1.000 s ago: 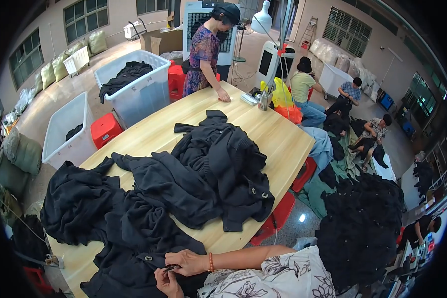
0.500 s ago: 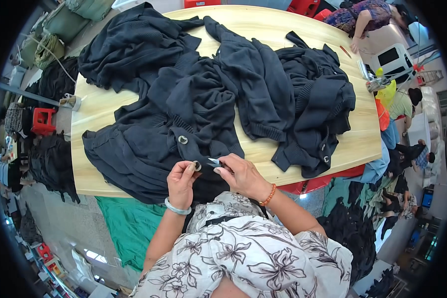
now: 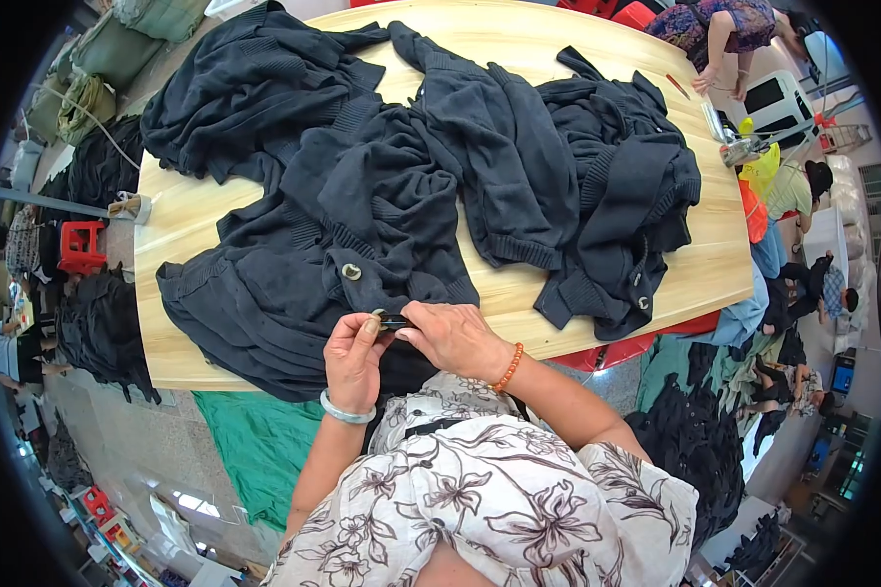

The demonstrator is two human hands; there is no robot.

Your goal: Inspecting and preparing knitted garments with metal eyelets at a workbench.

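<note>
Near the table's front edge, my left hand [image 3: 353, 354] pinches a button at the edge of a dark knitted cardigan [image 3: 255, 313]; thumb and fingers mostly hide that button. My right hand [image 3: 460, 338] is closed around small thread snips [image 3: 394, 321], whose dark part bridges the gap to my left fingertips. Where the blade tips lie against the button cannot be made out. Just beyond my fingers, another large button [image 3: 350, 272] shows on the same cardigan.
More dark cardigans [image 3: 489, 157] lie heaped across the wooden table [image 3: 695, 284]. Green cloth [image 3: 255, 440] hangs below its front edge. A red stool [image 3: 81, 245] stands at left. Another person [image 3: 719, 29] leans at the far right corner, near a red-handled tool [image 3: 677, 87].
My right hand has moved left with the snips and now meets my left fingertips. The bright blades seen earlier are now hidden. My left hand stays nearly in place.
</note>
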